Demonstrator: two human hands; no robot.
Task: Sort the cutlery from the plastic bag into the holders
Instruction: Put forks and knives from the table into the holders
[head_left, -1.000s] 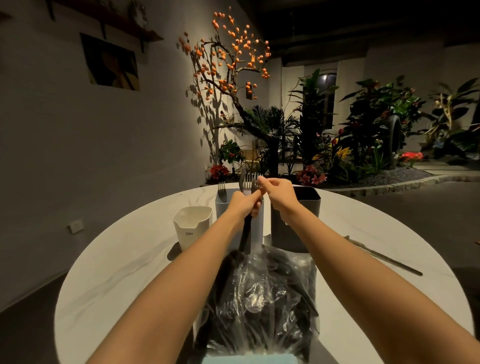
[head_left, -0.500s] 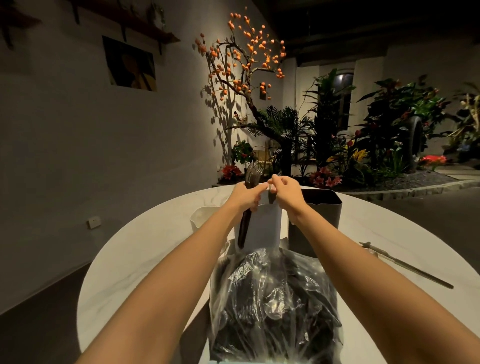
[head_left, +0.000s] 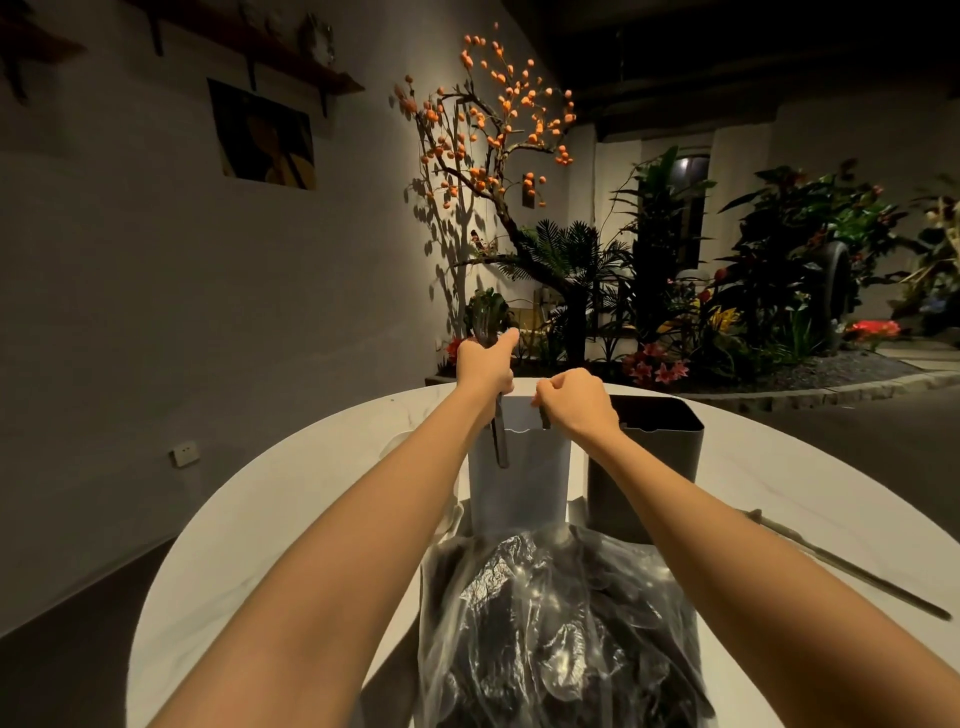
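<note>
Black plastic cutlery fills the clear plastic bag, which lies on the round white table at the near edge, between the two forearms. Three holders stand just beyond the bag: a pale grey holder in the middle, a dark holder beside it to the right, and a white holder mostly hidden behind the left forearm.

Left hand is raised above the pale grey holder, fingers wrapped tight around a bunch of black forks; the tines stand above the fist and the handles hang below it, in front of the holder's near wall. Right hand sits at the holder's rim, fingers pinched together on one dark utensil, of which only a short length shows; its type cannot be told.

Step in hand, as judged: one piece taken from the bunch and being placed in the middle holder. Sorting appears at an early stage, given the full bag.

Next move calls for loosening the pinch once the piece is clear of the rim, then drawing another from the left fist. A long dark knife lies on the table well to the right, apart from the holders.
</note>
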